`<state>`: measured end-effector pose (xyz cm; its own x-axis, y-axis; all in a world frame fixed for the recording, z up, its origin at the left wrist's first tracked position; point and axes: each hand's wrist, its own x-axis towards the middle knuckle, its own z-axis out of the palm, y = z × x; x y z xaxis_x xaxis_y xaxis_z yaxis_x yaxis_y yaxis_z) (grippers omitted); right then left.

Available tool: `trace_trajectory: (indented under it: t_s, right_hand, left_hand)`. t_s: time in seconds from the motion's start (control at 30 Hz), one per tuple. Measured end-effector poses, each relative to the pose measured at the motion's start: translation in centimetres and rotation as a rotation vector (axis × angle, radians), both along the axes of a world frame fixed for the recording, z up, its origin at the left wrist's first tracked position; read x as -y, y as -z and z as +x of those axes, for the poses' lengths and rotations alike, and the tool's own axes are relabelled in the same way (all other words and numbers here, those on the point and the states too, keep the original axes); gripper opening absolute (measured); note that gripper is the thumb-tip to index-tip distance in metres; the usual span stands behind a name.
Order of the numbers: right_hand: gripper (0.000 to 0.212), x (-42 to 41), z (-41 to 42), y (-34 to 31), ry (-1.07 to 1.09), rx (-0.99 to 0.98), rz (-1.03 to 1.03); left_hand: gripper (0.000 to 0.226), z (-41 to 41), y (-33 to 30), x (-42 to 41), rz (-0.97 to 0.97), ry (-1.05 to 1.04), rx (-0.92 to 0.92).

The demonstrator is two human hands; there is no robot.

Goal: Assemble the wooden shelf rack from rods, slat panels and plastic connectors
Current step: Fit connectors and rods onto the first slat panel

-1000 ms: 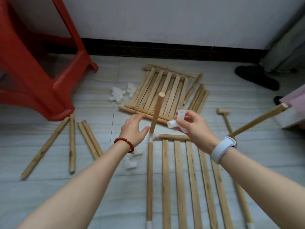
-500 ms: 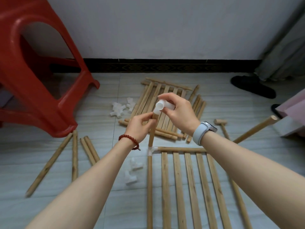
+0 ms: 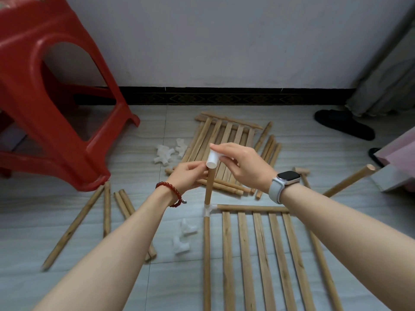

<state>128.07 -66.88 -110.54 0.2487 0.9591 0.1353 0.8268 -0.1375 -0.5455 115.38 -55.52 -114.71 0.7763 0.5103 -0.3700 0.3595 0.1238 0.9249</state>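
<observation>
Right hand (image 3: 244,166) pinches the connector (image 3: 212,160) atop the upright rod (image 3: 209,187); left hand (image 3: 188,177) grips the rod just below.

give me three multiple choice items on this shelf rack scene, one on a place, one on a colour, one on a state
1. Where is the white connector that the right hand holds?
A. on top of the upright rod
B. on the floor by the stool
C. under the slat panel

2. What colour is the plastic stool?
A. blue
B. red
C. green

3. What is the left hand doing?
A. lying flat on the floor
B. lifting the mallet
C. gripping the upright rod

Answers:
1 A, the white connector sits at the tip of the upright rod.
2 B, the stool is red.
3 C, its fingers pinch the rod just below the connector.
</observation>
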Motion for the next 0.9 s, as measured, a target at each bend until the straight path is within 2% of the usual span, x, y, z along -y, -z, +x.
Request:
trace_trajectory:
  t_s: [0.07,0.13,0.23,0.33,0.47,0.67,0.9]
  right_hand:
    - [0.041,0.2,-0.2,-0.2,0.006,-0.065,-0.024]
    - [0.040,0.2,-0.1,-0.4,0.066,-0.125,-0.052]
    - [0.022,0.0,-0.2,-0.4,0.183,-0.258,-0.036]
    - [0.005,-0.1,-0.5,-0.2,0.231,-0.321,-0.003]
    - [0.004,-0.3,-0.4,-0.1,0.240,-0.334,-0.008]
    - [0.016,-0.9,-0.7,0.8,0.217,-0.318,0.014]
    - [0.009,-0.2,-0.8,1.4,0.210,-0.348,0.077]
  left_hand:
    - [0.040,0.1,-0.8,-0.1,-0.098,-0.025,0.001]
    - [0.051,0.2,-1.6,-0.1,-0.057,0.004,0.014]
    - [0.030,0.3,-2.3,0.1,0.077,0.004,0.031]
    - [0.015,0.5,-2.7,0.2,0.077,-0.045,0.038]
    - [0.014,0.8,-3.0,0.5,0.060,-0.116,0.059]
    - [0.017,0.6,-1.9,0.5,0.012,-0.222,0.051]
    - [0.027,1.1,-0.9,1.6,0.018,-0.313,0.055]
